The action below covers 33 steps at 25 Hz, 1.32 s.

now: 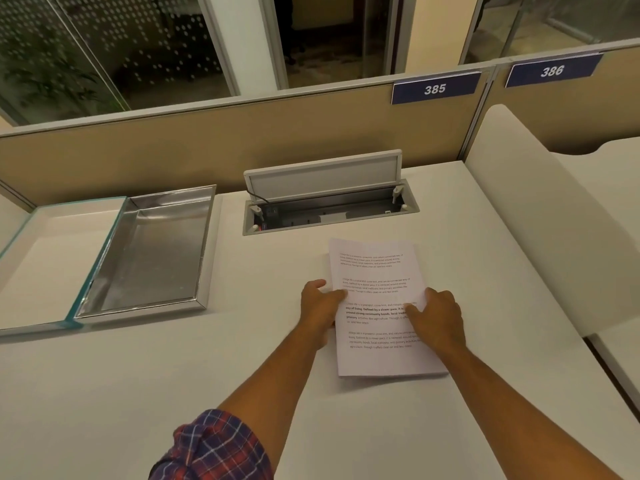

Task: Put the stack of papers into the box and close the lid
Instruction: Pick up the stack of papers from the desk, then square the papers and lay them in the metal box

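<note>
A stack of white printed papers (375, 271) lies flat on the white desk, right of centre. My left hand (320, 308) grips its left edge, thumb on top of the sheets. My right hand (438, 315) presses on the right side, fingers spread over the print. The box (152, 251) lies open at the left, its silver-lined tray empty. Its lid (52, 251), white inside with a teal edge, is folded out flat to the left of the tray.
A cable hatch (329, 206) with its flap raised sits in the desk just beyond the papers. A beige partition (207, 147) with number plates runs along the back. A white side divider (540, 216) bounds the desk at the right.
</note>
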Available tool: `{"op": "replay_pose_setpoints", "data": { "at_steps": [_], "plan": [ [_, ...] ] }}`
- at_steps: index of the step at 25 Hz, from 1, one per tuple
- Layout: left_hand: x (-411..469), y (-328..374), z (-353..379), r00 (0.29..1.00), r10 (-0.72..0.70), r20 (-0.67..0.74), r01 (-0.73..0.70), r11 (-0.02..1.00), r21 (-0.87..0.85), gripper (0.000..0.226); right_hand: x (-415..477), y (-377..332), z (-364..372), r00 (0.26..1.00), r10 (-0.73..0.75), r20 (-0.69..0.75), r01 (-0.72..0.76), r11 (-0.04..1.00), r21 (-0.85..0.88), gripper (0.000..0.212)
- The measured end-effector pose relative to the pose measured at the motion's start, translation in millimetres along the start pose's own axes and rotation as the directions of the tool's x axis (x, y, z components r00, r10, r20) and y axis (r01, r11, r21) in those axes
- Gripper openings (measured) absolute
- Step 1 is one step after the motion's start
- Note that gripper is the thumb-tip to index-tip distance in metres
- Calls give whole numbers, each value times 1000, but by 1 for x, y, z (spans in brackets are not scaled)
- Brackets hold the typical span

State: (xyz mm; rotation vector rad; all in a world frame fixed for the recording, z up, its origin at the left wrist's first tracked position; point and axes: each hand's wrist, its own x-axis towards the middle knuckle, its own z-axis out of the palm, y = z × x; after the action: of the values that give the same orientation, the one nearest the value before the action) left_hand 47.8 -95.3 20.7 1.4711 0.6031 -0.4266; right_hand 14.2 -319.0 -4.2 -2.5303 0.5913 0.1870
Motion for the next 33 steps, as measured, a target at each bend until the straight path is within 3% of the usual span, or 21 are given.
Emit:
{"op": "replay_pose_setpoints", "data": {
  "at_steps": [3,6,12,15,17,21,26,28,33],
  "plan": [
    [6,12,-7,984,-71,161,53,992,115,30,1,2,1,1000,-3,-6,3,1000,2,40],
    [3,23,-9,952,-72,297,-23,953,303,27,5,4,3,1000,0,-3,0,1000,6,42],
    [-24,33,-26,909,184,373,-307,902,303,39,10,-5,-19,984,123,127,-159,930,332,67],
    [-41,38,-58,878,258,402,-373,897,237,40,-6,-13,-36,924,-84,373,-197,731,653,51],
    [-48,41,-84,867,283,411,-398,889,228,40,-22,-22,-42,890,-200,411,-181,671,719,37],
    [-58,39,-125,871,375,319,-480,790,381,36,-55,-61,-31,926,-210,314,-56,746,664,28],
    [-73,24,-171,744,630,222,-651,609,454,33,-99,-110,9,949,-314,-13,263,770,582,25],
    [-79,20,-187,713,687,139,-663,597,451,37,-113,-126,22,929,-363,-71,334,738,586,19],
    [-80,3,-218,684,730,4,-670,625,399,46,-135,-150,41,897,-438,-53,382,710,591,25]
  ]
}}
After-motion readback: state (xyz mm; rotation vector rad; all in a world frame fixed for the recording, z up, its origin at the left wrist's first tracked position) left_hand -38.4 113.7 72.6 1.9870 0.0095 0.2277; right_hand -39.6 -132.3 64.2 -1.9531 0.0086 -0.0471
